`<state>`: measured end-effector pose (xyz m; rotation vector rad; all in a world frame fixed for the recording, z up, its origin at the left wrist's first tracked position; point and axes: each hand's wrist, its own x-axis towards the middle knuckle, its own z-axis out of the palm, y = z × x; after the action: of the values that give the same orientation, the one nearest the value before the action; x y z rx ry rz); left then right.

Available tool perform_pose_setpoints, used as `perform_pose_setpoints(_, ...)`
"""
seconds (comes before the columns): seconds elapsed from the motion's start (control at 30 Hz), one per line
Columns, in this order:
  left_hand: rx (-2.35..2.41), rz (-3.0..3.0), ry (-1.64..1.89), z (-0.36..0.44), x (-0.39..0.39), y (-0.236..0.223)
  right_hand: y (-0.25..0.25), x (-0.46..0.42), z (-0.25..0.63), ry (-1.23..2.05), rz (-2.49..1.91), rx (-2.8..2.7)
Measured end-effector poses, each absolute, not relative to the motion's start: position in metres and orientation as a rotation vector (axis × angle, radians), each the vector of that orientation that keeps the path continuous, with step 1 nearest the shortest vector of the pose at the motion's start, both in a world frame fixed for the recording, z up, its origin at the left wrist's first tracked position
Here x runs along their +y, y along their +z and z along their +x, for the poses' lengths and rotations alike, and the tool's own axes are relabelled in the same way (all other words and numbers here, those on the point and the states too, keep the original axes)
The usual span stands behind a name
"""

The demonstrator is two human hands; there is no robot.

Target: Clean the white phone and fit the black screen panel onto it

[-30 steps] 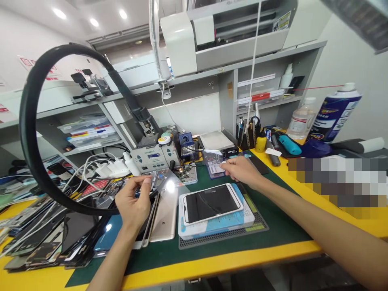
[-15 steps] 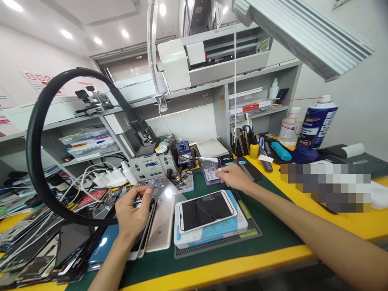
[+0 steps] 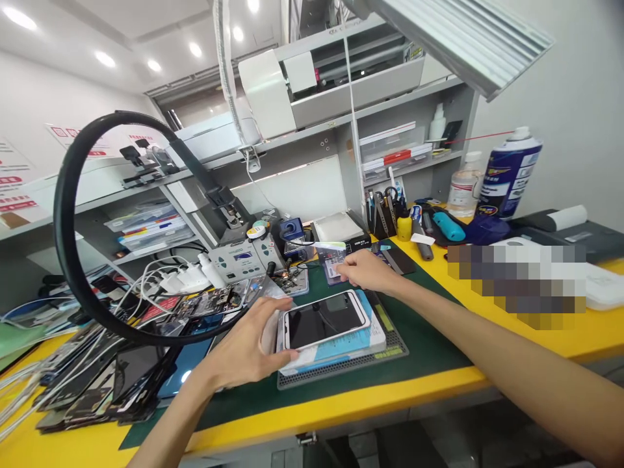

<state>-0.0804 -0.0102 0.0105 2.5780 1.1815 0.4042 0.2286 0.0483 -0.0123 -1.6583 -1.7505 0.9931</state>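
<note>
“As the white-framed rectangular phone with the glossy black screen point(image 3: 326, 318) is lying face up, what is it resting on?”

“It is sitting on a flat white-and-blue box point(image 3: 336, 354), which is lying on a grey perforated pad with yellow-green patches point(image 3: 394, 333). All three are occupying the near middle of a dark green mat point(image 3: 429, 354), and that is covering part of a yellow-topped bench point(image 3: 341, 409).”

“How are the person's hands standing?”

“With thumb and fingers wide apart, the bare left hand point(image 3: 248, 341) is bracketing the phone's left end: its fingertips are hovering at the far corner, its thumb by the near edge. Whether it is touching phone or box, I cannot tell.”

“And the other grip?”

“Beyond the phone, the bare right hand point(image 3: 368, 270) is holding its fingers curled inward, with the tips at the right edge of a clear, thin plastic sheet point(image 3: 329, 257). I cannot tell how tightly they are closing or whether they are gripping it.”

“What is surrounding all this?”

“On the left, a pile of flat dark panels point(image 3: 97, 390) is lying near a thick black looped tube point(image 3: 63, 214). Farther back, a boxy grey control unit with a small display point(image 3: 238, 263) is standing left of a squat yellow container point(image 3: 404, 227). At the far right, a tall dark-blue spray can with a white cap point(image 3: 509, 175) is standing.”
</note>
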Motion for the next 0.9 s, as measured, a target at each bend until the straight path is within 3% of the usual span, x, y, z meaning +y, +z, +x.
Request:
perform_pose_setpoints(0.4,1.153,2.651,0.152,-0.065,-0.006,0.032,-0.004,0.038,0.227,1.014,-1.281,-1.958)
perform_pose_setpoints(0.73,0.798,3.303,0.278,-0.048,-0.004,0.071,0.02,0.032,0.248,1.55,-0.89,-1.958)
perform_pose_setpoints(0.9,0.78,3.296,0.443,-0.05,0.013,0.087,0.016,0.033,0.245,1.563,-0.896,-1.753)
